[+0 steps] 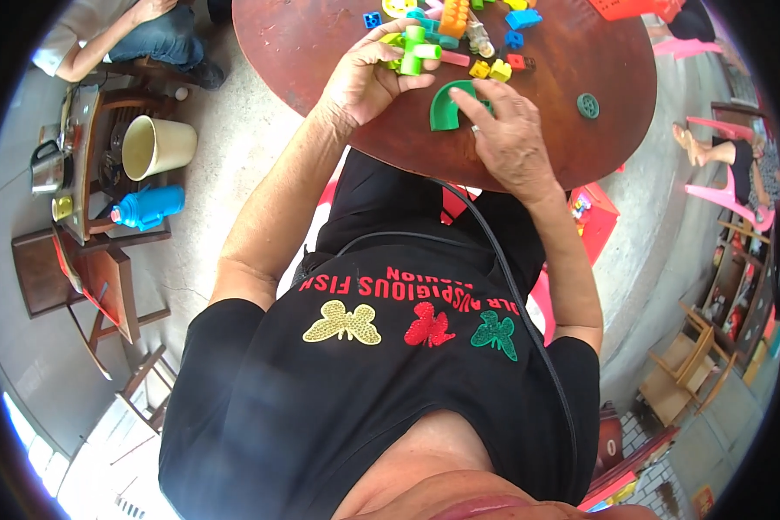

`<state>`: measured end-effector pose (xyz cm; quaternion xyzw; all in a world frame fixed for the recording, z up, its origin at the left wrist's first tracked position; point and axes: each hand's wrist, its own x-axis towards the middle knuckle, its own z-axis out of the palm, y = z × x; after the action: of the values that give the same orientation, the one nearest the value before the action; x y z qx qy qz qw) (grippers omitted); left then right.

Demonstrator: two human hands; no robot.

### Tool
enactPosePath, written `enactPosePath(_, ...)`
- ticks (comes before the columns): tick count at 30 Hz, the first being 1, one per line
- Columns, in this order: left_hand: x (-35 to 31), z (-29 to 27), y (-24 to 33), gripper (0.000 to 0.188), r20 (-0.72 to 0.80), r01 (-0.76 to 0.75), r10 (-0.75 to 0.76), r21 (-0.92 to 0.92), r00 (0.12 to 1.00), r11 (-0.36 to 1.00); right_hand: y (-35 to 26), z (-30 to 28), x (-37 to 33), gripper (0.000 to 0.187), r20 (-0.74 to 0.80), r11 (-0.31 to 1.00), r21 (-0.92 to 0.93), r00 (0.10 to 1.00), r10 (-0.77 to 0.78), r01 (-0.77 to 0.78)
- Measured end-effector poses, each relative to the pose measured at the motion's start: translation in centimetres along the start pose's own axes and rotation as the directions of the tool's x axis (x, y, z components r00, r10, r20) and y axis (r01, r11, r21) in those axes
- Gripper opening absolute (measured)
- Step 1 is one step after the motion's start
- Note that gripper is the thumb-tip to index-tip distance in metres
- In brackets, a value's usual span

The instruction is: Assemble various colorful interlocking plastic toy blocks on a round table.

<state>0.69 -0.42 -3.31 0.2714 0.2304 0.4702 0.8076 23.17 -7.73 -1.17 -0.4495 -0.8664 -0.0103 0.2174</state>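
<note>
My left hand [364,80] is above the near left part of the round brown table [572,134]. Its thumb and fingers are closed round a lime-green toy connector [414,52] with short tube-like arms. To its right, my right hand [510,130] has its fingers at a dark green curved toy piece [444,110], close to the table's near edge. The underside of that grip is hidden by the fingers. Just beyond both hands lie several toy blocks, among them an orange block [454,19], yellow blocks [499,69] and a blue block [514,39].
A green toy wheel [588,106] lies on the table's right side; a red basket [624,7] stands at the far right. On the floor left are a cream bucket [156,147] and a blue thermos [150,208]. Another person sits at far left [147,39], another at right [745,169].
</note>
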Motion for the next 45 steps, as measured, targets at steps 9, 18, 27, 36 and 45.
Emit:
enactPosePath(9, -0.7, 0.6, 0.9, 0.049, -0.018, -0.054, 0.053, -0.134, 0.998, 0.990, -0.3, 2.2, 4.6, 0.018, 0.095, 0.992, -0.079, 0.991, -0.095, 0.102)
enactPosePath(18, -0.5, 2.5, -0.5, 0.045, 0.081, -0.045, 0.045, -0.005, 0.996, 0.999, -1.5, 2.2, 5.7, 0.019, 0.152, -0.122, 0.988, 0.767, 0.623, -0.096)
enactPosePath(27, -1.8, 3.9, -0.6, 0.062, 0.226, -0.280, 0.339, 0.953, 0.913, 0.118, -2.9, 2.6, 5.6, 0.052, 0.368, -0.659, 0.752, 0.847, 0.383, -0.030)
enactPosePath(36, -1.7, 4.3, -0.1, 0.078, 0.485, -0.491, 0.204, 0.871, 0.851, -0.021, -1.1, 1.1, 1.7, 0.033, 0.347, -0.526, 0.849, 0.803, 0.485, -0.049)
enactPosePath(45, -0.3, 2.5, -2.1, 0.058, 0.149, -0.332, 0.338, 0.737, 0.929, 0.589, 16.2, -12.3, -22.7, 0.038, 0.130, -0.097, 0.976, 0.161, 0.978, -0.197)
